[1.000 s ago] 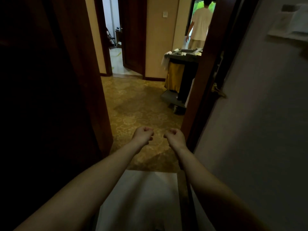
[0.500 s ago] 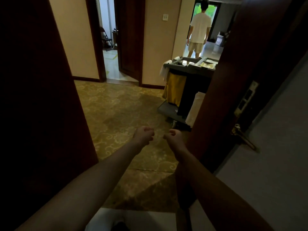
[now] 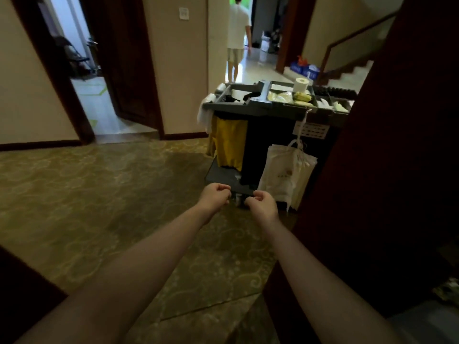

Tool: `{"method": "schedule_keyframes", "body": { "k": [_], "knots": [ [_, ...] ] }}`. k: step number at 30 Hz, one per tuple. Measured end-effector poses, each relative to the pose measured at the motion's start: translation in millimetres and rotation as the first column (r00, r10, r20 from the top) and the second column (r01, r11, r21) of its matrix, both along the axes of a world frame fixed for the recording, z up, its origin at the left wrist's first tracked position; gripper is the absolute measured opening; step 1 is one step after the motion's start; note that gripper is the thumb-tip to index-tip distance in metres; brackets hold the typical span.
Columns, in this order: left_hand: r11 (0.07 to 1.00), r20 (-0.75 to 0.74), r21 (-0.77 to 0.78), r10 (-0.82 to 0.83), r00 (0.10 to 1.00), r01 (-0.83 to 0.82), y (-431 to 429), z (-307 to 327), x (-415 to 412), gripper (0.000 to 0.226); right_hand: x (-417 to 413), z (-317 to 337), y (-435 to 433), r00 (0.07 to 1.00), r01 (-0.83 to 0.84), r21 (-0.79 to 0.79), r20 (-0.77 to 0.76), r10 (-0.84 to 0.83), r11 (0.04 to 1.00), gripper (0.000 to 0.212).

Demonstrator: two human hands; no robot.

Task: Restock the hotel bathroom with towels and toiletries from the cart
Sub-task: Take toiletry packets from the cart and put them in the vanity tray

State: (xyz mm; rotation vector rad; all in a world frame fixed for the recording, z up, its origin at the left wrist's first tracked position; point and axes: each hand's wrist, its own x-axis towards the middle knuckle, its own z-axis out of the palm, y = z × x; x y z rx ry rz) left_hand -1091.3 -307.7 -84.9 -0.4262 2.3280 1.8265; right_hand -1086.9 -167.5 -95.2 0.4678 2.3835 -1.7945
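A grey housekeeping cart (image 3: 255, 109) stands ahead in the corridor, right of centre. Its top tray holds a white toilet roll (image 3: 301, 84) and yellow packets (image 3: 301, 97). A white towel (image 3: 205, 112) hangs over its left end, a yellow bag (image 3: 229, 142) hangs below, and a white paper bag (image 3: 283, 173) hangs at its front. My left hand (image 3: 214, 197) and my right hand (image 3: 263, 205) are stretched out side by side in front of me, both curled into fists with nothing in them, well short of the cart top.
A dark wooden door (image 3: 387, 150) fills the right side and hides the cart's right end. Patterned carpet (image 3: 87, 207) covers the floor. An open doorway (image 3: 82, 70) lies at the far left. A person in a white shirt (image 3: 237, 28) stands beyond the cart. Stairs (image 3: 352, 68) rise at the far right.
The view has advanced through the doorway into the corridor; the cart is nearer and larger. Both fists keep the same pose in front of me. The person beyond has walked farther away.
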Motion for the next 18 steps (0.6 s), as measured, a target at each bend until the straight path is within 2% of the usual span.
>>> {"method": "schedule_keyframes", "body": {
  "k": [7,18],
  "knots": [
    [0.986,0.005,0.037,-0.163,0.987,0.162,6.4,-11.7,-129.4,0.026,-116.8,-11.3,3.4,0.992,0.122,-0.015,-0.013,-0.122,0.992,0.049],
    [0.964,-0.100,0.056,-0.254,0.962,0.261,38.2,5.5,-376.0,0.025,-344.7,11.4,40.1,0.982,0.133,-0.009,-0.132,-0.133,0.991,0.051]
  ]
}}
